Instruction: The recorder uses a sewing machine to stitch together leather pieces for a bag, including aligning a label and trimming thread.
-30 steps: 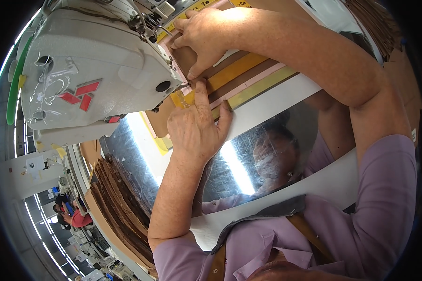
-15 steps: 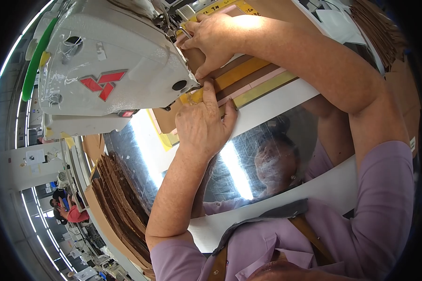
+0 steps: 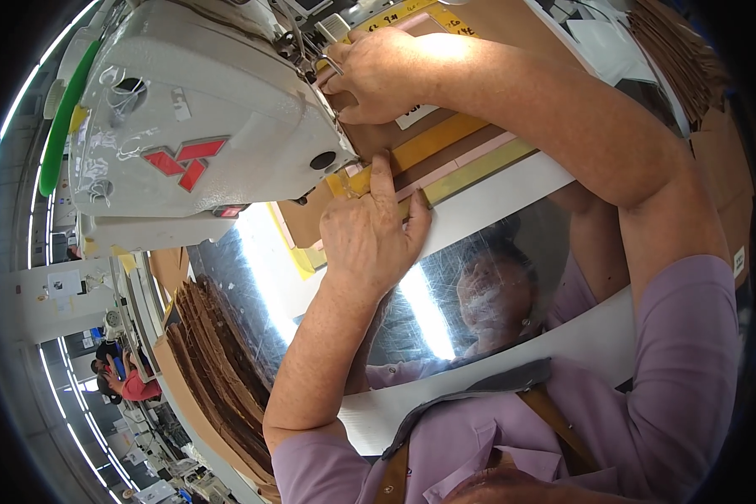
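A flat brown workpiece [image 3: 376, 137] lies under the head of a white sewing machine [image 3: 218, 109], crossed by tan, pink and yellow-green strips. My left hand [image 3: 365, 231] rests on its near edge, index finger stretched out and pressing beside the tan strip [image 3: 445, 133], thumb apart on the yellow-green strip [image 3: 470, 176]. Farther back, my right hand [image 3: 382, 76] lies on the brown piece with its fingers spread, close to a bent metal lever [image 3: 329, 64]. The machine head hides the needle area. A white label [image 3: 415, 117] shows below the right wrist.
A shiny, scratched metal plate [image 3: 378, 340] lies in front of me. Stacked brown pieces [image 3: 218, 353] stand at the left, and another brown stack [image 3: 676, 63] at the far right. A yellow marked frame [image 3: 428, 13] runs behind my right hand. People sit at machines far left.
My right hand has drawn its thumb back from my left index finger, uncovering the white label. The workpiece and my left hand have shifted slightly to the right.
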`<state>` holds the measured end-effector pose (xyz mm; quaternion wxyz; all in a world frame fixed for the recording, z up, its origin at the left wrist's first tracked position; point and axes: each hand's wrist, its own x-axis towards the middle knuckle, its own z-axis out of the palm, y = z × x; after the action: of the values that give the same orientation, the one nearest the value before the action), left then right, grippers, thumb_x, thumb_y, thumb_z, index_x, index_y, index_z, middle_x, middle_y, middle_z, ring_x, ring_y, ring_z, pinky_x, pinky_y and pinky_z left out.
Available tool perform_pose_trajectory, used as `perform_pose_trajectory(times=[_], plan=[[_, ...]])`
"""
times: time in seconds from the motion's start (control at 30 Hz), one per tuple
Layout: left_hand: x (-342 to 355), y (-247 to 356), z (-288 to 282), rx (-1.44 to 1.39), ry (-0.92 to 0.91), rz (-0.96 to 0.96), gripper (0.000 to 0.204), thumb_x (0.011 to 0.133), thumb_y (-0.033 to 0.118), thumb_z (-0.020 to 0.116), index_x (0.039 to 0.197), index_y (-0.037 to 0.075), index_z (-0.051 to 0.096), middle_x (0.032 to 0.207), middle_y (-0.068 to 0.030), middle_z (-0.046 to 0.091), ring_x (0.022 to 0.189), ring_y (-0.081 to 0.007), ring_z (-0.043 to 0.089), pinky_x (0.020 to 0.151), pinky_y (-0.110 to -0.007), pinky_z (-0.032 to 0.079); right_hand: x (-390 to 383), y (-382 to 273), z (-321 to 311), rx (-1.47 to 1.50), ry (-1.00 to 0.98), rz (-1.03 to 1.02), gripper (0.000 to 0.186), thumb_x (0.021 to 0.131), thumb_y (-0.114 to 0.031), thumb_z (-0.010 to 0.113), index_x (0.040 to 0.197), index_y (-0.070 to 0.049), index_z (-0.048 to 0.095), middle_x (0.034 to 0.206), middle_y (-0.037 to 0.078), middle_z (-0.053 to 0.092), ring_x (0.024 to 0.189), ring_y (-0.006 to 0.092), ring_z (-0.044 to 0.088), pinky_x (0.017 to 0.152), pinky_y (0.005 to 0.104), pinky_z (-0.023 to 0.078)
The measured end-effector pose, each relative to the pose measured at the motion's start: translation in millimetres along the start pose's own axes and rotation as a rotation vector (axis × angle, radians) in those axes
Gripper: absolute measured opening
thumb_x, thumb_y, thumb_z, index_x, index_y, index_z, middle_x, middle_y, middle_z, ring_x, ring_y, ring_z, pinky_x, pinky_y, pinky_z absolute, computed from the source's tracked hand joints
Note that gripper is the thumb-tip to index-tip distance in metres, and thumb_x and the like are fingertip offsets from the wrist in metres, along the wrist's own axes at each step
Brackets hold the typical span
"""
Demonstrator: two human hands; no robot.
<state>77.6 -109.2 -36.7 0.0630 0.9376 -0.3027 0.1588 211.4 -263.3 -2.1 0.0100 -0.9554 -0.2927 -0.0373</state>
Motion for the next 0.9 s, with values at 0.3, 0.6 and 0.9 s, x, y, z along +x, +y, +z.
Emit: perform_pose_trajectory(times=[0.3, 0.6, 0.9], plan=[[-27, -9, -16, -0.088, -0.095, -0.018, 0.062, 0.091, 0.033, 0.070, 0.137, -0.004, 0.055, 0.057, -0.0078, 0.064, 0.044, -0.0248, 0.061, 0.053, -0.039, 0.051, -16, -4, 3, 0.019, -0.010, -0.054, 0.042, 0.095, -0.037, 0.057, 0.131, -0.019, 0.072, 0.134, 0.015, 0.059, 0.123, 0.0325, 0.058, 0.096, 0.0452, 0.055], [-41, 3, -33, -0.177, -0.178, -0.091, 0.066, 0.086, 0.035, 0.077, 0.139, 0.001, 0.057, 0.057, -0.0088, 0.060, 0.049, -0.0286, 0.059, 0.057, -0.038, 0.050, -32, -13, -6, -0.046, -0.103, -0.097, 0.037, 0.103, -0.032, 0.050, 0.132, -0.019, 0.070, 0.137, 0.014, 0.057, 0.121, 0.0310, 0.057, 0.094, 0.0433, 0.056], [-54, 12, -40, -0.167, -0.160, 0.014, 0.067, 0.084, 0.034, 0.079, 0.134, -0.005, 0.059, 0.054, -0.0043, 0.058, 0.045, -0.0228, 0.057, 0.051, -0.034, 0.046, -61, -24, -12, -0.235, -0.205, -0.245, 0.040, 0.105, -0.033, 0.049, 0.134, -0.013, 0.068, 0.132, 0.013, 0.057, 0.117, 0.0277, 0.054, 0.089, 0.0375, 0.055]])
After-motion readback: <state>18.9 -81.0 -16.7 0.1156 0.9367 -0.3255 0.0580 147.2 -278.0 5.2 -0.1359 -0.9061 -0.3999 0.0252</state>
